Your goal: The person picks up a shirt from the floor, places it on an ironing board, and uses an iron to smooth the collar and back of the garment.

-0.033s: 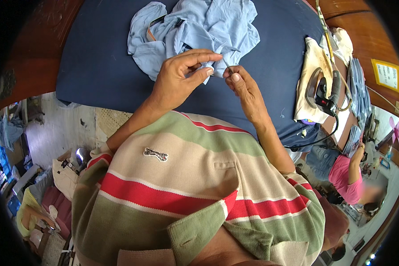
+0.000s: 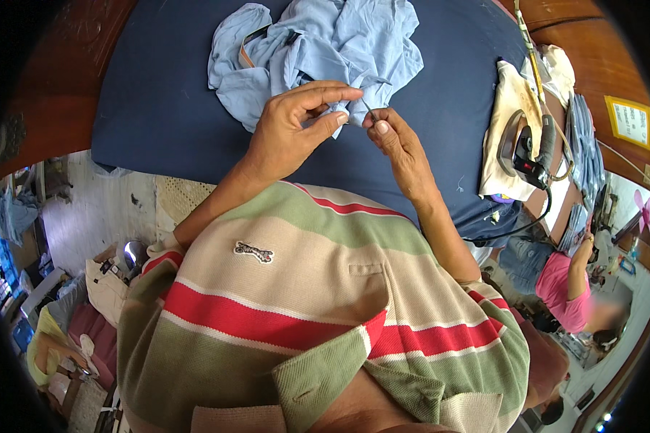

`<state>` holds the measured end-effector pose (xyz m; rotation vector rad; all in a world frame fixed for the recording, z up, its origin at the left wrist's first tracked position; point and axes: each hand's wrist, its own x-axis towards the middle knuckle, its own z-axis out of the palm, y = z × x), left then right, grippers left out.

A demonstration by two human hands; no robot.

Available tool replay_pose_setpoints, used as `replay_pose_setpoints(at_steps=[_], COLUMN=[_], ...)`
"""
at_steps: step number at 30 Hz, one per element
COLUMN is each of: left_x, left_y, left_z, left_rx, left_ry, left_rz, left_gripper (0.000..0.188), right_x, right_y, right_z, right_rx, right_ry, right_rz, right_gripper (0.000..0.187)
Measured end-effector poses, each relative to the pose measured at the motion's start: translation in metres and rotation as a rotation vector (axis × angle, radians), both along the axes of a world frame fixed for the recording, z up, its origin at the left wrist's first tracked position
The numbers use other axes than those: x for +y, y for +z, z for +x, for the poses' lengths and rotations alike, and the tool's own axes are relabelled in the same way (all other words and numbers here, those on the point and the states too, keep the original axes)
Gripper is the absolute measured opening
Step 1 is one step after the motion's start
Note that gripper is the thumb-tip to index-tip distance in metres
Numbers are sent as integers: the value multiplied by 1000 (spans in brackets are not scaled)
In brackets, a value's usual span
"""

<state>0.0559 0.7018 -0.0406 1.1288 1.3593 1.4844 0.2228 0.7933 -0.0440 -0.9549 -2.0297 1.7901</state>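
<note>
A crumpled light-blue garment [image 2: 318,54] lies at the far side of the dark blue padded table [image 2: 195,151]. My left hand [image 2: 287,126] pinches a near edge of this cloth, its thumb and index finger reaching to the right. Close by on the right, my right hand [image 2: 397,144] is closed round a thin, pointed metal tool [image 2: 369,109]. Its tip points up and left toward the cloth near my left fingertips. Most of the tool is hidden in the fingers, so its exact kind does not show.
An iron [image 2: 516,148] with a black cord rests on a cream cloth [image 2: 495,155] at the table's right side. Folded blue garments [image 2: 585,137] are stacked beyond it. A person in a pink top [image 2: 562,289] is at the lower right, another in yellow [image 2: 47,332] at the lower left.
My right hand has shifted very slightly left, and more of the thin tool shows above its fingers. My left hand and the garment look the same.
</note>
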Motion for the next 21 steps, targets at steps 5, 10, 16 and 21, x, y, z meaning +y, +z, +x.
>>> replay_pose_setpoints(at_steps=[5,10,16,21], left_x=[-1,-1,-2,-2], left_y=[-2,-1,0,0], left_z=[-2,-3,-5,-5], left_rx=[52,55,33,25], left_ry=[-37,-62,-95,-113], left_rz=[60,28,-10,8], left_gripper=[29,30,30,31], right_x=[1,2,3,2], right_y=[0,4,2,9], right_z=[0,-6,-5,-10], right_rx=[-26,-62,-73,-74], right_ry=[28,61,84,118], right_rz=[56,134,213,208], right_gripper=[35,36,37,35])
